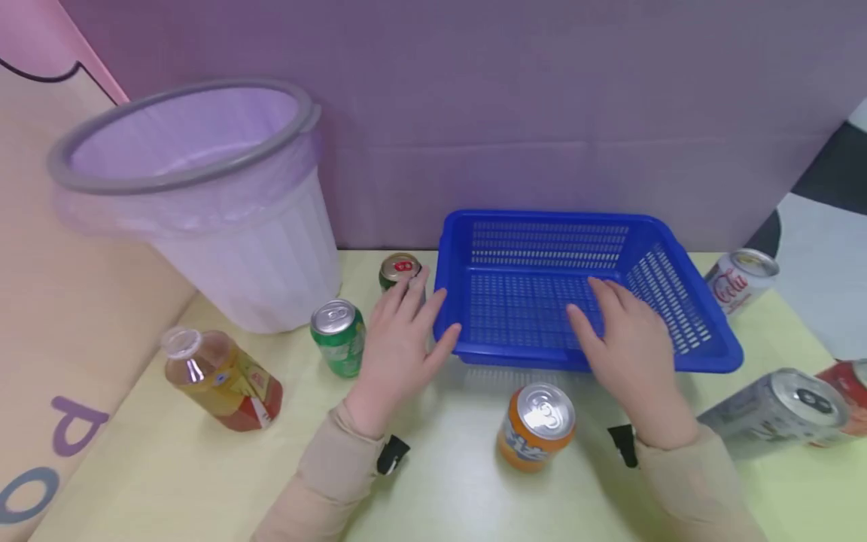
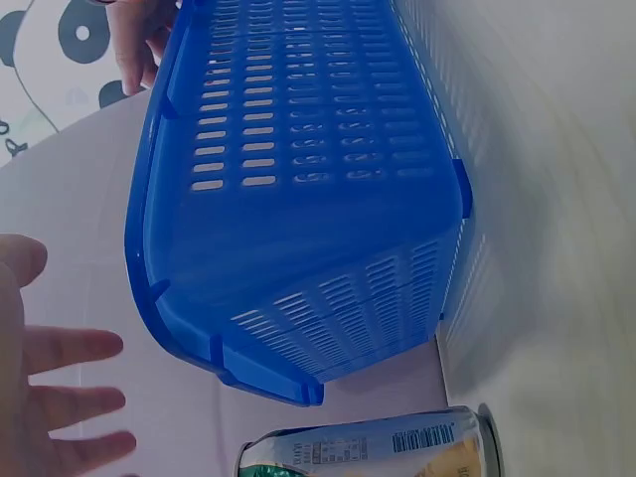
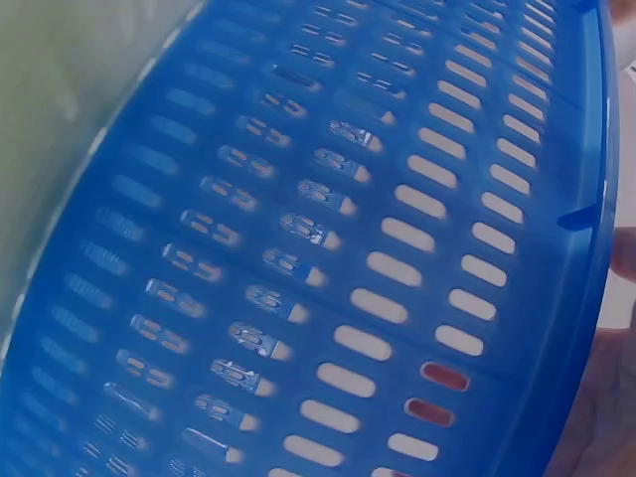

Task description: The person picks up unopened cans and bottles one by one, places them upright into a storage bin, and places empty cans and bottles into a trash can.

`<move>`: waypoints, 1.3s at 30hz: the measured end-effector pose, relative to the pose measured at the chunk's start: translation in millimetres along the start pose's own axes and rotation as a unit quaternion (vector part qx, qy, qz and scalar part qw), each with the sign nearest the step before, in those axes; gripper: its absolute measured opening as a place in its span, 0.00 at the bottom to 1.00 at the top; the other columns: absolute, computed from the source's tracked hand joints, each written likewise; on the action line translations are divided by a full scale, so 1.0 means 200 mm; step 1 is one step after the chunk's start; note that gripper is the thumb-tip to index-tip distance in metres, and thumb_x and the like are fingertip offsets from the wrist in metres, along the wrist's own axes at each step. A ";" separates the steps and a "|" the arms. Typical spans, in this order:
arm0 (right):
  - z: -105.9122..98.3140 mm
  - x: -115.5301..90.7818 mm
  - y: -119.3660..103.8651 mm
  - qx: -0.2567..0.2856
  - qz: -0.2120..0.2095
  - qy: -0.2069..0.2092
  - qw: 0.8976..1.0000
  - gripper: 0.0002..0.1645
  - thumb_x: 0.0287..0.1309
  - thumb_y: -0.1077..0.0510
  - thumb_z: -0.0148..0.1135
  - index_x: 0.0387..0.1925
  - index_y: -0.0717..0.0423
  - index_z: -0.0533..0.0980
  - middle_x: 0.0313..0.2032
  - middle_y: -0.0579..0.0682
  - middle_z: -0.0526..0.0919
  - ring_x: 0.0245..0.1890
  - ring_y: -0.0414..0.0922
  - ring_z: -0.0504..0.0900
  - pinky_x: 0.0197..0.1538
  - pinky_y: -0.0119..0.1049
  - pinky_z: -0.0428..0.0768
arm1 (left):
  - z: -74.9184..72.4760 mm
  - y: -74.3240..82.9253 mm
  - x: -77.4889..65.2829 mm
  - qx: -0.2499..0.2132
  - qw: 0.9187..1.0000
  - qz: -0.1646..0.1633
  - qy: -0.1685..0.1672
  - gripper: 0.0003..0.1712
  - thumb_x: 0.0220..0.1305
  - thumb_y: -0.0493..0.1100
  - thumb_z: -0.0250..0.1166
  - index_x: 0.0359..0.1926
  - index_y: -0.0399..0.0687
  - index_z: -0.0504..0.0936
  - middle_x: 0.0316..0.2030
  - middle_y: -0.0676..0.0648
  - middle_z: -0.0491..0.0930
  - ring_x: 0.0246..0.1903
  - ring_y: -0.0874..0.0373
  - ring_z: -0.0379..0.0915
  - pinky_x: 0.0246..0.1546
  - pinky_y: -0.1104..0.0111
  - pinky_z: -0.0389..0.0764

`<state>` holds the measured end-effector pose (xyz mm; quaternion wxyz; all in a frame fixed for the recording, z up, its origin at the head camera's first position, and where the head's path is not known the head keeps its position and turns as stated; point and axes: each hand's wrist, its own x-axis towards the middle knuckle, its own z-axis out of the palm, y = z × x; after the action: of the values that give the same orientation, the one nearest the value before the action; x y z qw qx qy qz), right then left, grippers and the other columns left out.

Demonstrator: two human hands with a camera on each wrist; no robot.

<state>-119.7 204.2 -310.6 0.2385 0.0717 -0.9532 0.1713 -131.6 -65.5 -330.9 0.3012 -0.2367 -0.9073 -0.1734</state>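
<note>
A blue plastic basket (image 1: 542,309) with slotted sides stands on the table with nothing inside. My left hand (image 1: 400,346) hovers at its left end, fingers spread, apart from the rim in the left wrist view. Over the front rim on the right is my right hand (image 1: 630,346), its thumb and fingers extended above the basket's inside. In the right wrist view the basket wall (image 3: 298,248) fills most of the picture, with part of the hand (image 3: 596,397) behind the rim. An orange can (image 1: 536,427) stands upright in front of the basket, between my forearms.
Left of the basket are a green can (image 1: 340,339), a partly hidden dark can (image 1: 400,269) and a tilted-looking drink bottle (image 1: 223,380). A lined white bin (image 1: 250,256) stands behind them. At right are a cola can (image 1: 738,282), a silver can (image 1: 775,414) and a red can (image 1: 855,399).
</note>
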 end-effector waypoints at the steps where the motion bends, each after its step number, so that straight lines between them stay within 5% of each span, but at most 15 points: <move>1: 0.00 -0.01 0.00 0.004 -0.003 0.007 1.000 0.30 0.66 0.46 0.50 0.58 0.66 0.70 0.54 0.70 0.75 0.52 0.69 0.73 0.53 0.63 0.68 | 0.00 0.00 0.00 -0.001 1.000 0.015 0.015 0.26 0.64 0.55 0.55 0.54 0.41 0.78 0.62 0.36 0.69 0.62 0.38 0.65 0.60 0.48 0.66; 4: 0.01 -0.02 0.01 0.012 -0.020 0.035 0.999 0.26 0.64 0.49 0.53 0.51 0.67 0.74 0.48 0.68 0.79 0.47 0.66 0.77 0.49 0.59 0.72 | 0.02 0.01 0.00 -0.008 0.998 0.044 0.036 0.24 0.64 0.54 0.56 0.50 0.40 0.80 0.58 0.36 0.74 0.59 0.39 0.69 0.58 0.49 0.69; 11: 0.03 -0.06 0.04 0.013 -0.070 0.084 0.994 0.20 0.58 0.52 0.57 0.40 0.67 0.79 0.37 0.65 0.84 0.37 0.62 0.82 0.37 0.55 0.77 | 0.04 0.02 0.00 -0.010 0.997 0.078 0.014 0.23 0.66 0.54 0.54 0.49 0.41 0.80 0.55 0.38 0.77 0.58 0.42 0.71 0.58 0.51 0.70; 25: 0.07 -0.11 0.10 0.035 -0.112 0.079 0.990 0.18 0.57 0.53 0.58 0.37 0.66 0.79 0.34 0.63 0.84 0.34 0.60 0.82 0.35 0.54 0.78 | 0.12 0.07 0.01 -0.049 0.985 0.101 -0.130 0.26 0.66 0.58 0.55 0.58 0.49 0.76 0.60 0.45 0.74 0.63 0.48 0.65 0.67 0.54 0.58; 32: 0.08 -0.13 0.11 0.079 -0.126 0.080 0.986 0.16 0.57 0.55 0.58 0.38 0.66 0.79 0.35 0.62 0.84 0.36 0.59 0.82 0.39 0.52 0.77 | 0.15 0.06 0.02 -0.026 0.984 0.129 -0.119 0.24 0.63 0.61 0.58 0.50 0.53 0.82 0.47 0.52 0.83 0.52 0.57 0.75 0.63 0.58 0.63; 39: 0.08 -0.13 0.11 0.183 -0.152 0.101 0.966 0.14 0.55 0.62 0.58 0.42 0.66 0.79 0.39 0.61 0.83 0.42 0.51 0.80 0.56 0.23 0.69 | 0.17 0.06 0.04 -0.042 0.983 0.129 -0.122 0.20 0.61 0.61 0.60 0.42 0.54 0.85 0.33 0.57 0.85 0.34 0.62 0.76 0.54 0.62 0.67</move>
<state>-107.9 219.9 -342.7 0.3398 0.2408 -0.8544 0.3108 -147.8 -37.7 -349.2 0.1982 -0.3835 -0.8909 -0.1410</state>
